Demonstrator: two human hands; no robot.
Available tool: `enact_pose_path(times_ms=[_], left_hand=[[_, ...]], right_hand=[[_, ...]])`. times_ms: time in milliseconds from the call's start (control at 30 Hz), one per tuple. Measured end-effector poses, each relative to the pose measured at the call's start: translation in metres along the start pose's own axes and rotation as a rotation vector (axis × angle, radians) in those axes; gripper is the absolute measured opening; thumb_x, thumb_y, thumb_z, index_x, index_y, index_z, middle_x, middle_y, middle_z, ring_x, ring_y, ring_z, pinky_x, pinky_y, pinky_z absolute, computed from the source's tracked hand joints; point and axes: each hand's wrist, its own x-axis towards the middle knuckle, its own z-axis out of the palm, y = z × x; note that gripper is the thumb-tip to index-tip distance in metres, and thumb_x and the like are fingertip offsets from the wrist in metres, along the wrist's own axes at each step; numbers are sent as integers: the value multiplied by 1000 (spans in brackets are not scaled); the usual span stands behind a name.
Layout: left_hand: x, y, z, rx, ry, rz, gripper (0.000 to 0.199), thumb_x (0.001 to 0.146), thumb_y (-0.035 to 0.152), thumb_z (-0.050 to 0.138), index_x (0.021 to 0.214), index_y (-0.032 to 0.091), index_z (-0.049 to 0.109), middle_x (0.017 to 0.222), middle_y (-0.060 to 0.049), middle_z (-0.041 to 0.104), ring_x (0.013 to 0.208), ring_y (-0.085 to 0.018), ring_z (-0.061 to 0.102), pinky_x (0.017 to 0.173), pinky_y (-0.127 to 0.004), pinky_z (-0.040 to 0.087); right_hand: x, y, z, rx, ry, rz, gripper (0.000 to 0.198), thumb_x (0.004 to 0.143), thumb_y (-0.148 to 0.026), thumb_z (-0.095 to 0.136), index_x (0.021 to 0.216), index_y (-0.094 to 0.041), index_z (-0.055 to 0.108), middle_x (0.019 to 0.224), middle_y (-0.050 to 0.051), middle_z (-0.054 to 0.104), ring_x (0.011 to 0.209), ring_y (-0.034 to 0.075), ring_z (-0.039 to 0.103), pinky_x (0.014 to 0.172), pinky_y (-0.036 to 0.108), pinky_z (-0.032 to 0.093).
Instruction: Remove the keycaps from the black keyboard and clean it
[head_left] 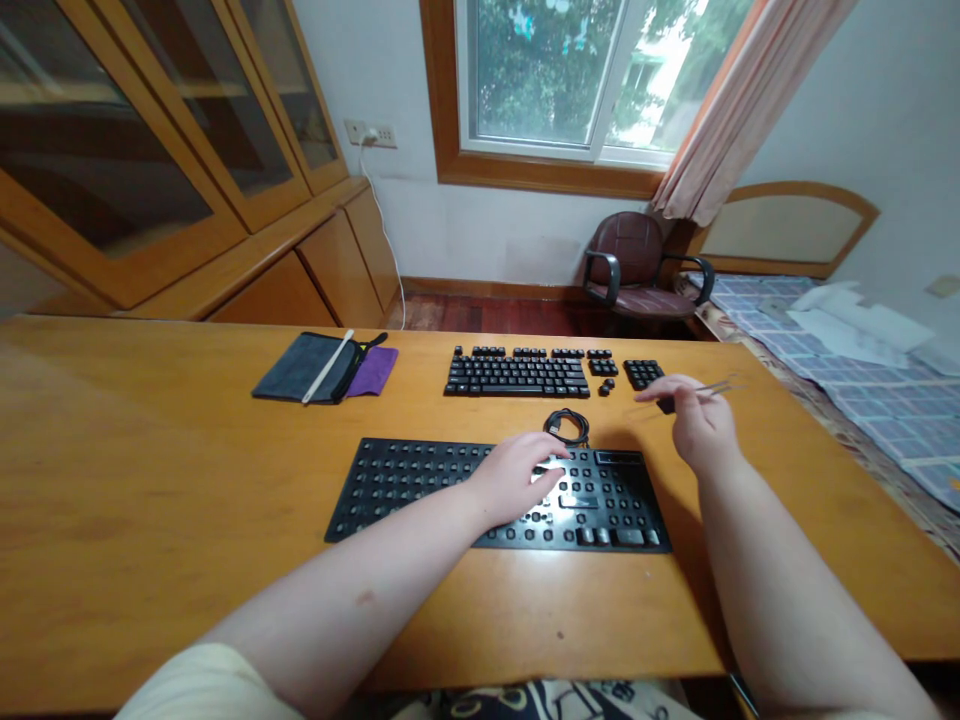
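A black keyboard base [420, 490] lies on the table, most of its key switches bare. A few keycaps [628, 537] sit along its near right edge. My left hand [517, 478] rests over the right-middle of the base, thumb and fingers apart, with nothing seen in it. Right of the base, my right hand [701, 425] is raised near the table's far side, closed on a thin wire keycap puller [721, 386]. Just beside its fingers is a dark keycap [665, 405], partly hidden. Loose black keycaps [517, 375] stand in keyboard layout behind the base, with a number-pad group [643, 374] at their right.
A coiled black USB cable [568, 428] lies behind the base. At the back left are a grey pouch [289, 365], a white stick-like tool [328, 368] and a purple cloth [375, 372]. Beyond the wooden table [187, 480] stand a chair [637, 255] and a bed [847, 350].
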Motion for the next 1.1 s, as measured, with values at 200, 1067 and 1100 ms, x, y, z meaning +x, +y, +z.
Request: enact_pose_path(times_ms=[200, 1067, 1100], left_hand=[[-8, 0, 14, 315, -193, 120, 60, 77, 43, 62, 131, 23, 47, 144, -13, 39, 134, -32, 31, 109, -54, 18], [-7, -6, 22, 574, -258, 90, 57, 85, 48, 50, 134, 23, 41, 147, -10, 34, 134, -28, 31, 110, -47, 21], [-7, -6, 22, 572, -260, 88, 57, 85, 48, 51, 134, 23, 41, 147, -10, 34, 134, -28, 31, 110, -47, 21]], right_hand=[[-53, -40, 4, 152, -475, -93, 40, 89, -45, 44, 67, -20, 64, 53, 2, 56, 49, 15, 52, 49, 28, 40], [-76, -47, 51, 61, -690, -317, 39, 87, -48, 51, 64, -18, 63, 56, 3, 62, 54, 13, 56, 53, 25, 39], [-76, -47, 52, 82, -705, -344, 39, 85, -49, 53, 63, -18, 63, 56, 2, 62, 54, 13, 56, 54, 25, 38]])
